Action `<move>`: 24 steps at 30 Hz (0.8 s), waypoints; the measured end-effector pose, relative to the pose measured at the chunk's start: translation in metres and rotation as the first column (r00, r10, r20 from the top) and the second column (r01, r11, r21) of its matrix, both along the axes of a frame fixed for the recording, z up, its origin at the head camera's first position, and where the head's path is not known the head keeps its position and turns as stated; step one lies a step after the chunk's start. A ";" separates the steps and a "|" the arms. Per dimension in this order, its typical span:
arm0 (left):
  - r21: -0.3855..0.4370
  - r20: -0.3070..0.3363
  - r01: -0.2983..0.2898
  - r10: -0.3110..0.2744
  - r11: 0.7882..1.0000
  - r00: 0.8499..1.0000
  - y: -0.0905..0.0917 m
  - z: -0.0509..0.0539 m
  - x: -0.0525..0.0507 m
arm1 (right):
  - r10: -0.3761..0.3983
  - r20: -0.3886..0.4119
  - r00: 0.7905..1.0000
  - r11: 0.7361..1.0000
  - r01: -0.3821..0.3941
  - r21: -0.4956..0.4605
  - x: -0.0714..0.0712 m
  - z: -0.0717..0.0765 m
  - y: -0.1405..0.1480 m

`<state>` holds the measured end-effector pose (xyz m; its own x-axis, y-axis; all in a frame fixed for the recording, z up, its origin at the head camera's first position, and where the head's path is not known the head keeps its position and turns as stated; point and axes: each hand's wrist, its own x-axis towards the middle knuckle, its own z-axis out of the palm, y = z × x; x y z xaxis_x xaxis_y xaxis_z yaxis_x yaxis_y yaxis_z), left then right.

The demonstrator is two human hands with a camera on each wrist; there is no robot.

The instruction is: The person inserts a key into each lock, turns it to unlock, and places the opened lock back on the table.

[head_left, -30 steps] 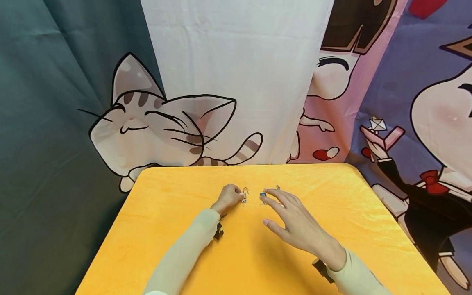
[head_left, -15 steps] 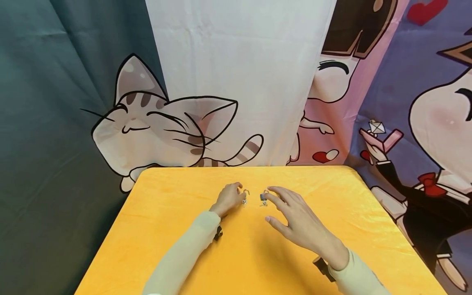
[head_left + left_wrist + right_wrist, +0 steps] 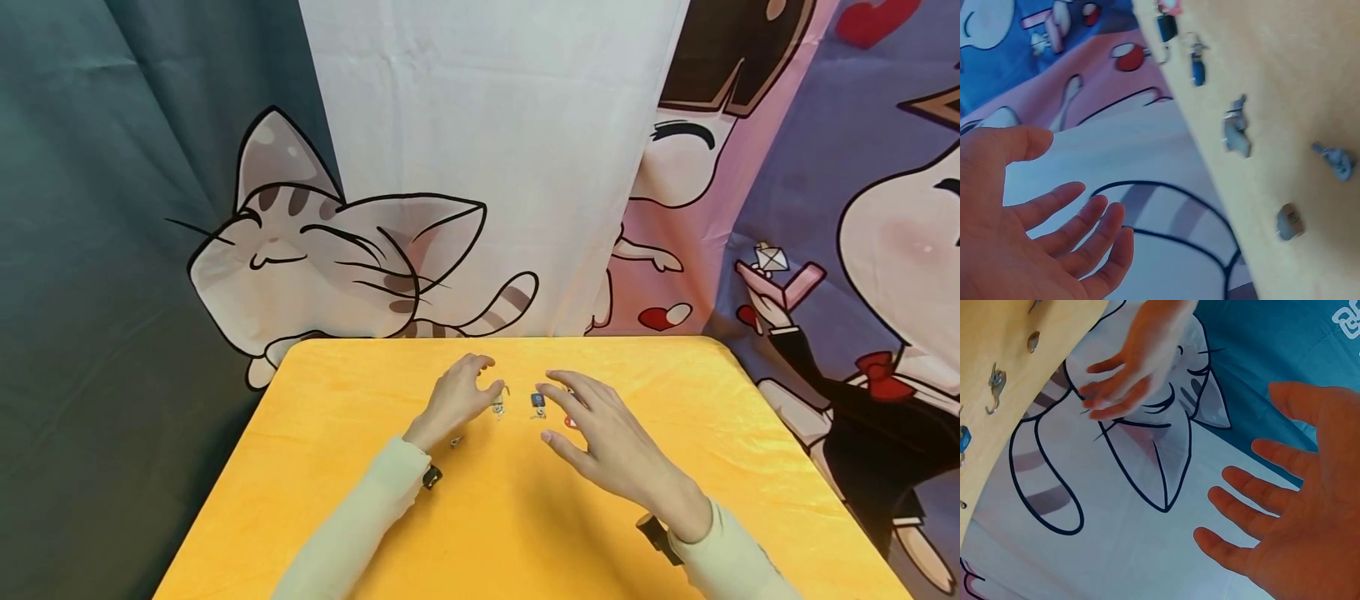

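Note:
My left hand (image 3: 457, 400) hovers over the table, fingers apart and lightly bent, with nothing in it. Close to its thumb lies a small silver padlock (image 3: 1236, 134), its shackle swung open (image 3: 992, 403), a key at its lower end. My right hand (image 3: 607, 442) is spread in the air to the right and holds nothing. Near its fingertips is a blue padlock (image 3: 537, 400) with a key. Partly behind the right hand, a red tag (image 3: 571, 422) and a dark padlock (image 3: 1167, 27) show.
A loose set of small keys (image 3: 1337, 162) lies by my left wrist. A small grey metal piece (image 3: 1289, 222), kind unclear, sits near the table's far edge. Behind the yellow-covered table (image 3: 480, 517) hangs a cartoon-printed curtain (image 3: 487, 125).
My left hand has left the silver padlock, spread its fingers and moved up and left, so the loose keys show. The right hand stays almost in place.

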<state>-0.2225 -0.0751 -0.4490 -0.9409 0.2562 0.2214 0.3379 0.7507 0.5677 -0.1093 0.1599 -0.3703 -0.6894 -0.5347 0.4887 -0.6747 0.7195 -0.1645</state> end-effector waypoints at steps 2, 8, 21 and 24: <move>0.011 -0.015 -0.004 0.004 1.000 1.000 -0.004 0.008 0.005 | -0.001 -0.004 1.000 1.000 0.001 -0.001 -0.001 0.001 0.000; 0.006 -0.069 -0.012 0.013 1.000 0.998 -0.015 0.028 0.020 | -0.004 -0.005 1.000 1.000 0.004 -0.016 -0.003 0.002 0.000; 0.012 -0.210 -0.001 0.004 1.000 0.978 -0.038 0.051 0.048 | 0.006 0.001 1.000 0.999 -0.006 -0.031 -0.013 0.005 -0.005; 0.013 -0.229 -0.003 0.006 1.000 0.973 -0.043 0.054 0.053 | 0.015 0.008 1.000 0.999 -0.014 -0.037 -0.016 0.003 -0.008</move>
<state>-0.1700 -0.1177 -0.3948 -0.8660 0.2478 0.4344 0.4567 0.7459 0.4848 -0.1253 0.1518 -0.3678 -0.6860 -0.5264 0.5024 -0.6834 0.7031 -0.1964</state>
